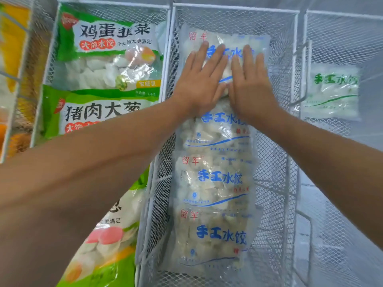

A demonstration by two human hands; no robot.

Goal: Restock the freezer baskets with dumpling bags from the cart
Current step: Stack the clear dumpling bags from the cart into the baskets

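- The fingers [215, 56] of both hands lay straight and flat, holding nothing, pressing the far dumpling bag [226, 41].
- That bag sat at the far end of the middle basket [275, 125], under the left hand [200, 83] and right hand [251, 83].
- Likely lumpy, slick, fairly heavy; best gripped by its side edges.

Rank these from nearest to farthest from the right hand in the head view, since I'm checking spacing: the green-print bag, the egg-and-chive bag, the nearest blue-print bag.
1. Green-print bag, right basket, beside the right hand.
2. Egg-and-chive bag, left basket, beyond the left hand.
3. Nearest blue-print bag, middle basket, bottom of the row.
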